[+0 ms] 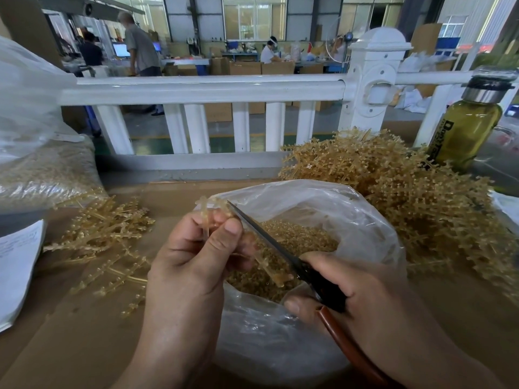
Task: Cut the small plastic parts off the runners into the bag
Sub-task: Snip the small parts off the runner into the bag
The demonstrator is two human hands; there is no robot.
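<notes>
Cardboard tabletop (84, 346), runner piles (407, 197), bag (351, 220), papers (16, 262)

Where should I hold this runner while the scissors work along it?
Pinch the runner by its central stem near the top, from the left, as the left hand does: the scissors blade lies along its right side, over the bag.

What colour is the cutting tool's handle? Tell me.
Reddish-brown handle, black near the blade; head view.

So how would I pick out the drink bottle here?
Find the white fence post at the back right. Just right of it, behind the big runner heap, stands the bottle. Only it is clear olive green, with a steel collar and black lettering.
</notes>
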